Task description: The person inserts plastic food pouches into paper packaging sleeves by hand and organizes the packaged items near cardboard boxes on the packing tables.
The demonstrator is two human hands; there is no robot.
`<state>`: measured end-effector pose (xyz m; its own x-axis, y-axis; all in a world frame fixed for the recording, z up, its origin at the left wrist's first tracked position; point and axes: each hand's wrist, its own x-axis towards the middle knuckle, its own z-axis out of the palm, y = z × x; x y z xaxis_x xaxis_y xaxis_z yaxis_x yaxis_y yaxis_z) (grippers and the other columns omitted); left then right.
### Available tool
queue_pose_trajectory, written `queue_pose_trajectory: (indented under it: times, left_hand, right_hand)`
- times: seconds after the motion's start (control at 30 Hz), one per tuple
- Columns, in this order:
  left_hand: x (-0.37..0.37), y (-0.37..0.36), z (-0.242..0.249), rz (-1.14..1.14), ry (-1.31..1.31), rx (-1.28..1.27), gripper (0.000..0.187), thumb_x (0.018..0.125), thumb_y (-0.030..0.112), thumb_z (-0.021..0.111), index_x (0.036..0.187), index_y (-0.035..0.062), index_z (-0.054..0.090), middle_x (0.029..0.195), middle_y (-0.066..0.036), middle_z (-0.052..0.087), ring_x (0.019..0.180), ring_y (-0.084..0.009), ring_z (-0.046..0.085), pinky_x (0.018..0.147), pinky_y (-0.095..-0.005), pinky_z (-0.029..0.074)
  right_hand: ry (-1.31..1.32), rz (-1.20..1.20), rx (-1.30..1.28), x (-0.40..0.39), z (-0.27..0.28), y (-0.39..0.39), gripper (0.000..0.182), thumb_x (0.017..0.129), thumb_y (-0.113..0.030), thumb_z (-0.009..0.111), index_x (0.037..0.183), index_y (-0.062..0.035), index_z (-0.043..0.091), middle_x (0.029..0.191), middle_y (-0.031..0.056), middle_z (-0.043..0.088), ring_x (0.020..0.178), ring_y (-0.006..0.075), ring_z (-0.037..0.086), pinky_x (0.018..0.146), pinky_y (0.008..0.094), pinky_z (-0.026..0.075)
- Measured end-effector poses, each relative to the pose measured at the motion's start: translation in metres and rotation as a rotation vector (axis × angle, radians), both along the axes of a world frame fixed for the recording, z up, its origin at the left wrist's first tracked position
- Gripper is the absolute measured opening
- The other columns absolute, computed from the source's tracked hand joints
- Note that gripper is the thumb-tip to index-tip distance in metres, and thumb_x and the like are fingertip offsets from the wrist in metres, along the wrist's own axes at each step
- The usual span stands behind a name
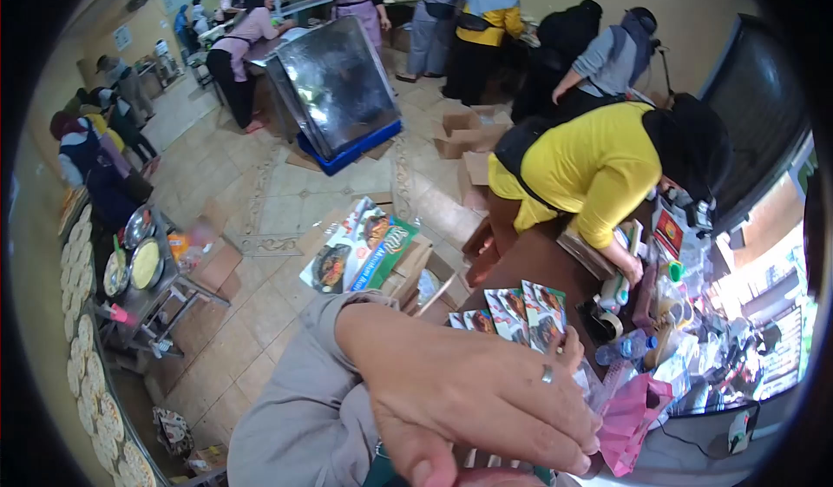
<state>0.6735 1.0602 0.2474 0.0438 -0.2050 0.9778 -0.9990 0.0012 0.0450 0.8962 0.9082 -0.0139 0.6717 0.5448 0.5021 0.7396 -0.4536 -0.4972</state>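
Note:
My left hand (473, 383) fills the lower middle, back toward me and a ring on one finger. Its fingers curve over a dark green pack (542, 475) with pale stripes; the thumb comes down on the near side. Most of that pack is hidden under the hand. At the bottom edge a strip of my right hand (499, 478) shows below the pack, its fingers out of sight. Just beyond my left hand, several printed food cartons (508, 312) stand in a row on the brown table (529, 266).
Across the table a person in yellow (599, 166) bends over tape and packs. A pink bag (632, 422) and a water bottle (626, 346) lie to the right. Larger printed packs (360, 248) rest on open cardboard boxes. A metal cabinet (338, 83) stands behind; round flat foods (87, 374) line the left.

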Motion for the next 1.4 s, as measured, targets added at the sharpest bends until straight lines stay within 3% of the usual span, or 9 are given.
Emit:
queue_pose_trajectory:
  times: [0.2, 0.7, 1.0, 1.13, 1.27, 1.33, 1.4]
  left_hand:
    - [0.002, -0.002, 0.006, -0.032, 0.032, 0.021, 0.091, 0.082, 0.067, 0.033, 0.101, -0.0189, 0.054, 0.099, -0.031, 0.054, 0.089, -0.041, 0.056, 0.077, -0.0435, 0.047]
    - [-0.003, -0.016, 0.001, 0.01, -0.013, -0.071, 0.092, 0.08, 0.07, 0.033, 0.098, -0.0161, 0.057, 0.094, -0.027, 0.058, 0.085, -0.0375, 0.059, 0.076, -0.0427, 0.049]
    - [-0.001, -0.001, -0.003, 0.075, -0.033, 0.004, 0.088, 0.082, 0.068, 0.029, 0.097, -0.0129, 0.059, 0.094, -0.027, 0.059, 0.086, -0.0371, 0.06, 0.076, -0.0431, 0.049]
    - [-0.026, 0.027, 0.002, 0.066, 0.453, 0.225, 0.07, 0.092, 0.051, 0.028, 0.099, -0.0112, 0.058, 0.11, -0.028, 0.054, 0.101, -0.0397, 0.055, 0.089, -0.0458, 0.04]
    - [-0.035, 0.046, -0.028, 0.408, 0.837, 0.36, 0.02, 0.086, 0.02, 0.056, 0.079, 0.0013, 0.061, 0.098, -0.016, 0.06, 0.085, -0.0311, 0.06, 0.07, -0.0339, 0.048]
    - [-0.037, 0.049, -0.06, 0.563, 1.002, 0.44, 0.011, 0.083, 0.013, 0.058, 0.077, 0.0036, 0.059, 0.092, -0.009, 0.06, 0.078, -0.0282, 0.059, 0.067, -0.0344, 0.047]
    - [-0.046, 0.058, -0.097, 0.623, 1.186, 0.376, 0.01, 0.082, 0.013, 0.058, 0.079, 0.0041, 0.059, 0.092, -0.008, 0.06, 0.078, -0.0282, 0.058, 0.065, -0.0352, 0.046]
  right_hand:
    - [0.003, 0.014, -0.005, -0.005, 0.0, -0.002, 0.016, 0.076, -0.004, 0.057, 0.092, -0.0034, 0.057, 0.073, 0.0111, 0.059, 0.069, 0.0291, 0.053, 0.069, 0.0382, 0.04]
    - [0.032, 0.056, -0.048, -0.012, 0.006, -0.003, 0.019, 0.075, -0.003, 0.057, 0.094, -0.0028, 0.056, 0.069, 0.0105, 0.057, 0.068, 0.0285, 0.052, 0.068, 0.0385, 0.039]
    - [0.005, 0.103, -0.012, -0.012, -0.008, 0.001, 0.019, 0.075, 0.0, 0.057, 0.093, -0.0023, 0.055, 0.082, 0.0125, 0.06, 0.071, 0.03, 0.054, 0.07, 0.0387, 0.04]
    - [-0.136, 0.105, 0.084, -0.007, 0.006, 0.007, 0.023, 0.075, 0.004, 0.055, 0.098, -0.0015, 0.054, 0.083, 0.0132, 0.057, 0.071, 0.0287, 0.055, 0.071, 0.0379, 0.043]
    - [-0.08, 0.016, 0.189, -0.001, 0.02, 0.001, 0.03, 0.074, 0.006, 0.055, 0.103, 0.0, 0.052, 0.081, 0.0121, 0.054, 0.068, 0.0252, 0.054, 0.067, 0.0347, 0.045]
    - [0.042, -0.055, 0.175, 0.008, 0.01, -0.009, 0.031, 0.074, 0.007, 0.056, 0.104, 0.0001, 0.052, 0.081, 0.0116, 0.054, 0.069, 0.0232, 0.054, 0.065, 0.0318, 0.045]
    - [0.155, -0.132, 0.136, 0.016, 0.002, -0.019, 0.032, 0.074, 0.007, 0.055, 0.105, 0.0, 0.051, 0.083, 0.0125, 0.056, 0.075, 0.021, 0.058, 0.067, 0.0285, 0.046]
